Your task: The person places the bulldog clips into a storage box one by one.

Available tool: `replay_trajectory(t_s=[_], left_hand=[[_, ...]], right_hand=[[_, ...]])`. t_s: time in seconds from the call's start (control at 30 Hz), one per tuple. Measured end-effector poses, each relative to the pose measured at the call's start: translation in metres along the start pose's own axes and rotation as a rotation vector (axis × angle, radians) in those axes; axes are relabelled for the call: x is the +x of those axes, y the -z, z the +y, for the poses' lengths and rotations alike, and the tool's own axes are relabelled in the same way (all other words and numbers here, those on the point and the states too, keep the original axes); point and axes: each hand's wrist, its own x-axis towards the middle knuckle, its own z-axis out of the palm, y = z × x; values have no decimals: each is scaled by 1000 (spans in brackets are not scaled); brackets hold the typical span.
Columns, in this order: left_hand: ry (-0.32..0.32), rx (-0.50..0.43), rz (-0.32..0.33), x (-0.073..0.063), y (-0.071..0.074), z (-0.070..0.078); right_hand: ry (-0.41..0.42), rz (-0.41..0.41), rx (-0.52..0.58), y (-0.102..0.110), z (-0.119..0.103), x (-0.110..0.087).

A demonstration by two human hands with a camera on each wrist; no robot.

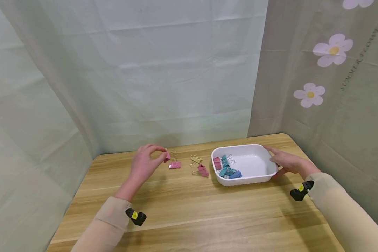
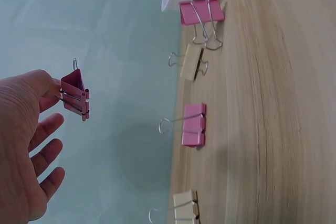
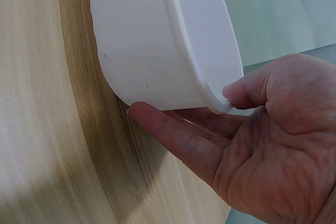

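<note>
My left hand (image 1: 146, 161) pinches a pink binder clip (image 2: 75, 93) between thumb and index finger, raised off the table; the other fingers are loosely bent. Below and beside it lie another pink binder clip (image 1: 174, 165), a yellow binder clip (image 1: 196, 159) and a further pink one (image 1: 203, 170). The left wrist view also has a second yellow clip (image 2: 186, 208) at its lower edge. At the right end of a white plastic tray (image 1: 255, 148), my right hand (image 1: 288, 161) holds the rim, thumb on top and fingers (image 3: 173, 137) against the outer wall.
Inside the tray's left part lie several binder clips: a pink one (image 1: 217, 163), teal ones (image 1: 225, 161) and a blue one (image 1: 236, 174). The wooden table (image 1: 201, 217) meets a pale curtain (image 1: 176, 87) at the back. A flowered curtain (image 1: 349, 115) hangs on the right.
</note>
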Motion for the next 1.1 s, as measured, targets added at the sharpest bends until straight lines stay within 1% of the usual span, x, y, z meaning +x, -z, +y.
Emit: replay_trajectory(t_s=[0.2,0.53,0.73,0.93,1.1], left_hand=[[-24,-16,-3,4,-4,5],[-19,-33,-7,7,-11,12],[-14,-29,-24,8,-16,19],[-27,-35,-19,9,-20,25],[-33,-55,-19,10,-26,32]], right_hand=[[-1,5,1,-1,-1,1],[-13,9,3,0,-1,2],[-15,12,-6,0,0,1],[-8,8,-8,0,1,1],[-4,8,-13,0,1,1]])
